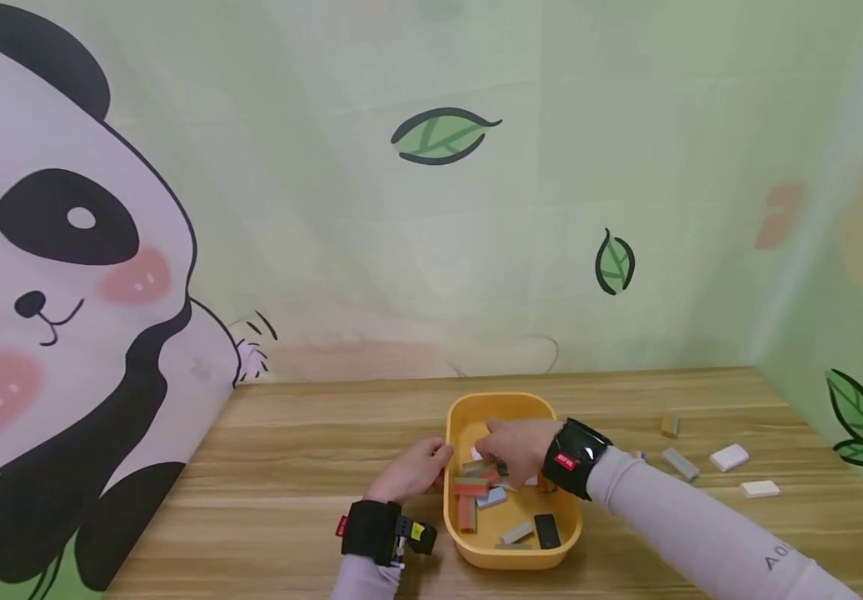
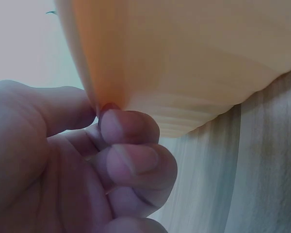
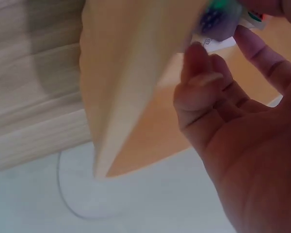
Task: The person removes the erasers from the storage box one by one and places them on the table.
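Pinching yellow bin (image 1: 510, 559) by its left rim with left hand (image 1: 405, 473), bin standing on tabletop (image 1: 311, 467). Holding right hand (image 1: 523, 447) inside, over mixed blocks (image 1: 471, 487), fingers bent beside spotted tile (image 3: 220, 22); can't tell if gripping it. Also seeing white blocks (image 1: 729, 457) lying right of bin.
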`<state>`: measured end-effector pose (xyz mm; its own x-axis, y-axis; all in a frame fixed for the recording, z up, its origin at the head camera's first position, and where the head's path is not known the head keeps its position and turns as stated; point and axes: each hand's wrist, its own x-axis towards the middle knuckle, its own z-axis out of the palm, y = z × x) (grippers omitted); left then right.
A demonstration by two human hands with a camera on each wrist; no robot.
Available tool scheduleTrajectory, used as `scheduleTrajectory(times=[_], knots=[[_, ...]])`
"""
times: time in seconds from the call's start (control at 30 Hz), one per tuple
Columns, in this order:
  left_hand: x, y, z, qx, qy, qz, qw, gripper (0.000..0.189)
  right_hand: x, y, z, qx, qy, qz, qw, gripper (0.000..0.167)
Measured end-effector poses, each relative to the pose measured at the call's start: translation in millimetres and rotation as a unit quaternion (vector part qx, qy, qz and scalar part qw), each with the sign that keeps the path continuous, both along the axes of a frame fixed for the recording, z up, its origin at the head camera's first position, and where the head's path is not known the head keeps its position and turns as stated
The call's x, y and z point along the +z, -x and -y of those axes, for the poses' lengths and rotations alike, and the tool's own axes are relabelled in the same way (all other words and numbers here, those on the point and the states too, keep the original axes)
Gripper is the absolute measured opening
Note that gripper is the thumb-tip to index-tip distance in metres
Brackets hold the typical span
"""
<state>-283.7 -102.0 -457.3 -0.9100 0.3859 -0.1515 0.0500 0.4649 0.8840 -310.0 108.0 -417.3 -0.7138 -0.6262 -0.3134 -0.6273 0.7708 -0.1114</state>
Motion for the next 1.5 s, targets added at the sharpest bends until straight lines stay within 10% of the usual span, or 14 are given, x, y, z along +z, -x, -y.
scheduleTrajectory(times=[0.5, 0.93, 1.5], knots=[[-0.7, 1.2, -4.5, -0.001, 0.011, -0.006, 0.9999, 0.032, 6.6, -2.0, -11.6, -0.043, -0.019, 0.021, 0.9987, 0.038], [-2.2, 1.6, 0.8, 0.000, 0.000, 0.003, 1.0000, 0.031, 35.8, -8.9, -34.0, -0.031, 0.086, 0.000, 0.9958, 0.033], [0.3, 2.2, -4.6, -0.003, 0.011, 0.001, 0.9999, 0.031, 45.8, -42.8, -184.0, -0.226, 0.307, -0.044, 0.9235, 0.029]])
